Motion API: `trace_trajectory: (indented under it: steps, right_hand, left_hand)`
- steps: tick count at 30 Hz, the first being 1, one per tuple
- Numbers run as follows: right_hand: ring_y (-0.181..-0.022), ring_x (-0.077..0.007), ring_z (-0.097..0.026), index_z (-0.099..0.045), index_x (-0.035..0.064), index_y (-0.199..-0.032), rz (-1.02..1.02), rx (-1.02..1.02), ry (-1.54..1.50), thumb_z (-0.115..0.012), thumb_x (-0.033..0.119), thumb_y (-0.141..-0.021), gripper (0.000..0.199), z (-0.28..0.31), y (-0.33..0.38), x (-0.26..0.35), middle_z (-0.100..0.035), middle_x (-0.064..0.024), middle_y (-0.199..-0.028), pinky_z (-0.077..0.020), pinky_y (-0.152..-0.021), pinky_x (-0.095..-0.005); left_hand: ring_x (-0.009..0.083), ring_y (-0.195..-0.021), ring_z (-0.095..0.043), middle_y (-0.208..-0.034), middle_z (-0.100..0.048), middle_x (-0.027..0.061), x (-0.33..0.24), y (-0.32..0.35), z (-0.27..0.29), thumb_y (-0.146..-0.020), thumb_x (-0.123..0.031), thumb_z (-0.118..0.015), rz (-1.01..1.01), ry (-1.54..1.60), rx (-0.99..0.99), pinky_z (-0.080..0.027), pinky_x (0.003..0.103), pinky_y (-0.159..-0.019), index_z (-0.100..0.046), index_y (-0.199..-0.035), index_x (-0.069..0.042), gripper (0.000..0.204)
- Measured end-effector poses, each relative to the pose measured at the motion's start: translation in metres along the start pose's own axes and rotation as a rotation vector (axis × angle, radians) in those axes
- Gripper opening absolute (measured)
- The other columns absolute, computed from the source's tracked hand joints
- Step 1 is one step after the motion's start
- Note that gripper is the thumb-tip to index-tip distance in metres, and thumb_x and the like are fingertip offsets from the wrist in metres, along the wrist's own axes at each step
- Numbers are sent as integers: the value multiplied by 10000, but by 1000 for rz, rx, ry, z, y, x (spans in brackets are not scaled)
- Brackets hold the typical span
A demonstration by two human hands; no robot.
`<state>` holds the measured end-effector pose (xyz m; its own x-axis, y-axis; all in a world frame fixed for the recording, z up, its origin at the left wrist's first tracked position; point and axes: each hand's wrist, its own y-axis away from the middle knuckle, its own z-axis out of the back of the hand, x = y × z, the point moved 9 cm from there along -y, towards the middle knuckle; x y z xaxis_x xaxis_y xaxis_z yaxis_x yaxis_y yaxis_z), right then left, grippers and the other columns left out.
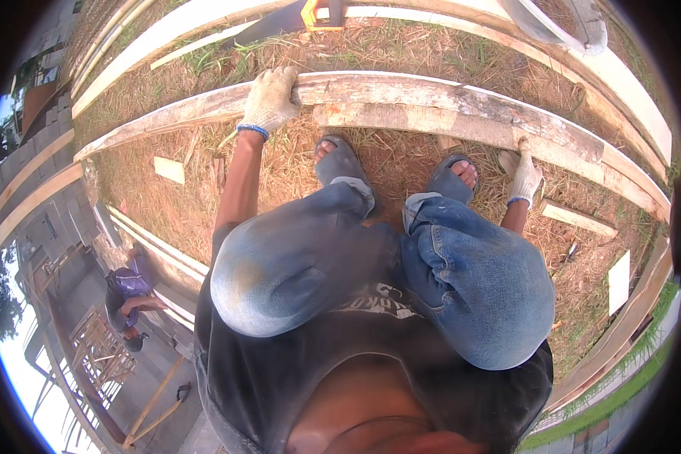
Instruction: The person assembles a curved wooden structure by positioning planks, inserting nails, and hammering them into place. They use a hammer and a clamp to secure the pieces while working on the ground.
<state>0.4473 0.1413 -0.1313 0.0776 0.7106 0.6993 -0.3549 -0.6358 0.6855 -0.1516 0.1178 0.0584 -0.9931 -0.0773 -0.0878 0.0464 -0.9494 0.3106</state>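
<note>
Head camera view: a squatting person, seen from where I stand, has a long plank (408, 92) set crosswise beyond the feet, spanning the straw-strewn ground (284, 174) from its left edge toward its right. A shorter pale board (431, 123) lies along the plank's near side, apparently touching it.

Left hand (271, 98), gloved: fingers closed over the long plank, just beside the pale board's left end. Right hand (525, 180), gloved: one digit laid against the pale board's near face toward its right end. The underside is hidden, so I cannot tell how far this hand closes.

The wide spacing of the hands presumably serves to steady both pieces against twisting. The sandals (344, 163) stand apart between the hands, likely for balance in the squat.

A saw (268, 28) with an orange-edged handle lies near the ground's far edge, among other timbers, seemingly set clear of the hands. Loose offcuts (169, 169) lie at both sides. A co-worker (132, 295) is bent over beyond the ground's left edge, well apart.
</note>
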Motion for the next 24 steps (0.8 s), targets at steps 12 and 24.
trace_trajectory:
  steps: [12, 24]
  right_hand:
    - [-1020, -386, -763, -576, -142, -1310, -10, 9, -298, -817, 255, -962, 580, -5, 0, -14, -705, -327, -1218, -688, -843, -413]
    - [-986, -354, -771, -656, -107, -1222, 45, -90, -280, -815, 297, -965, 505, -7, -5, -15, -733, -268, -1170, -680, -853, -405]
  left_hand:
    - [440, -1094, -642, -1089, -683, 225, -5, -17, -1, -707, -412, -885, 15, -7, -43, -490, 527, -996, -616, -1112, -11, 630]
    - [398, -1183, -605, -1143, -671, 176, 0, -7, -5, -678, -428, -934, 26, -3, -107, -444, 504, -1080, -632, -1253, -27, 763]
